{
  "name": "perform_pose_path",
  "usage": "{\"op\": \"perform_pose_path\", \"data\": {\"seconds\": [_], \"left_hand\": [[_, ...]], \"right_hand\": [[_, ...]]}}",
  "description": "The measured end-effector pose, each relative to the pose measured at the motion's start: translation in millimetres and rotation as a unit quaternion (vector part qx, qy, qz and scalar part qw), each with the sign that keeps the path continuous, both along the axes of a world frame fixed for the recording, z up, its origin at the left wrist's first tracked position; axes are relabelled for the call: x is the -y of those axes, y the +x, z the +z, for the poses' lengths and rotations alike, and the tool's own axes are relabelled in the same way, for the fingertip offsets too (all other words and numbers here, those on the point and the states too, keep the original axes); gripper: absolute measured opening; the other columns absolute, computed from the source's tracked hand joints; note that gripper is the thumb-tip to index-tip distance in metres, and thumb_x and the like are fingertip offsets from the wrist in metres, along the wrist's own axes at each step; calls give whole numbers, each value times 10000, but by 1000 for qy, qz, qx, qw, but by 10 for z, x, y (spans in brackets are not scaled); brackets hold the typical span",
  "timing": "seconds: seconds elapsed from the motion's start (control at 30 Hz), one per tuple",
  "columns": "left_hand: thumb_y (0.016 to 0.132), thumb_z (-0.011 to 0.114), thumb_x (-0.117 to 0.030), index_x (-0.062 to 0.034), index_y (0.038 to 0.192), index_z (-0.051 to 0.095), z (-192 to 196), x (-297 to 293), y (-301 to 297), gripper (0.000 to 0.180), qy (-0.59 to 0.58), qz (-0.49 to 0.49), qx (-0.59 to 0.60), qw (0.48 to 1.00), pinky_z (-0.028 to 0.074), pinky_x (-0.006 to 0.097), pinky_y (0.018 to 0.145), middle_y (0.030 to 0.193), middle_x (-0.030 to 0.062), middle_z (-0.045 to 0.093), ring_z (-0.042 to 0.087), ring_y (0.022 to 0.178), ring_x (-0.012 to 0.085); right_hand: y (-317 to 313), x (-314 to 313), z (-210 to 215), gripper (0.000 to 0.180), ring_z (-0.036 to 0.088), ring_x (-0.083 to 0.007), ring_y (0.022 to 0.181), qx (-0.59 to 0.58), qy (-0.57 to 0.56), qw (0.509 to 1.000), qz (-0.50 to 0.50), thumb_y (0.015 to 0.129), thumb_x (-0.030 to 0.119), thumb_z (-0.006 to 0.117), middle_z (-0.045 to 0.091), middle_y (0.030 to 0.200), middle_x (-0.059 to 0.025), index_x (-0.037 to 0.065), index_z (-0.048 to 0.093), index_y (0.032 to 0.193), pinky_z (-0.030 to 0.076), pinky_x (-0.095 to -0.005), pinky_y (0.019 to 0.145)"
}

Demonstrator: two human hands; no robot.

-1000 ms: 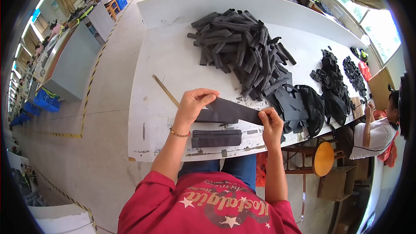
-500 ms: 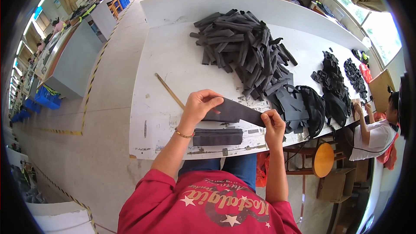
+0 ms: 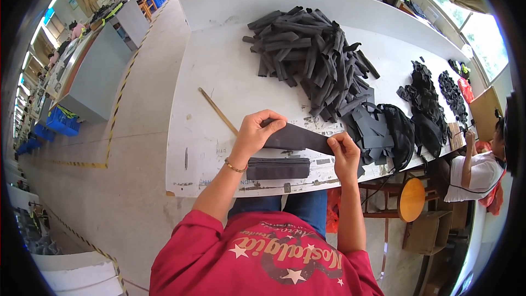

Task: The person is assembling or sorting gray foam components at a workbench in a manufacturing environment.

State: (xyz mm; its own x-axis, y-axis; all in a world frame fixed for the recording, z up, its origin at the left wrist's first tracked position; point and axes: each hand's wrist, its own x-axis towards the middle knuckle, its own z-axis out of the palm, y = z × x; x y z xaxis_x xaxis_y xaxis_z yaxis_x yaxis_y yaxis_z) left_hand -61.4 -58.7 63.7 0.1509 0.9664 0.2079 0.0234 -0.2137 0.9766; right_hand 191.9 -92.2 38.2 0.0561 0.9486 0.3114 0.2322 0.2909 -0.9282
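Note:
A long dark grey fabric strip (image 3: 298, 138) is stretched between both hands above the white table (image 3: 219, 77). My left hand (image 3: 257, 134) pinches its left end, and my right hand (image 3: 345, 153) grips its right end. Just below the strip, near the table's front edge, lies a neat stack of folded dark strips (image 3: 278, 168). A thin wooden stick (image 3: 217, 111) rests on the table to the left of my left hand.
A big heap of dark strips (image 3: 315, 60) fills the table's middle. Black fabric pieces (image 3: 383, 129) and more piles (image 3: 433, 93) lie to the right. A person in white (image 3: 479, 170) sits at the right, near an orange stool (image 3: 412, 199). Other tables stand far left.
Both hands have shifted slightly while keeping hold of the strip, which looks drawn out flatter between them. The stack below has not moved.

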Motion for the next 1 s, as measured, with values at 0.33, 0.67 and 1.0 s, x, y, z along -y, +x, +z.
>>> {"op": "perform_pose_path", "data": {"seconds": [0.33,0.67,1.0], "left_hand": [[901,675,-119,14,1017,667,-142,5,57,177,-97,0,186,978,600,293,629,804,36,635,622,743,97],[847,710,-11,32,1061,658,-134,47,52,224,-81,29,248,965,567,254,749,881,71,682,636,773,107],[834,718,0,-11,1090,659,-412,-34,-86,262,-57,71,200,976,497,205,761,880,42,688,624,798,83]], "right_hand": [[41,-44,-8,84,428,-53,683,-44,0,999,-14,898,33,655,535,736,21,-9,606,844,356,-203,628],[88,-43,-90,77,434,-57,702,-48,4,999,1,885,21,662,533,750,21,-7,607,840,352,-209,641],[46,-55,-133,201,507,-61,729,-142,-135,980,31,967,165,599,566,771,12,-32,637,955,443,-227,679]]}}
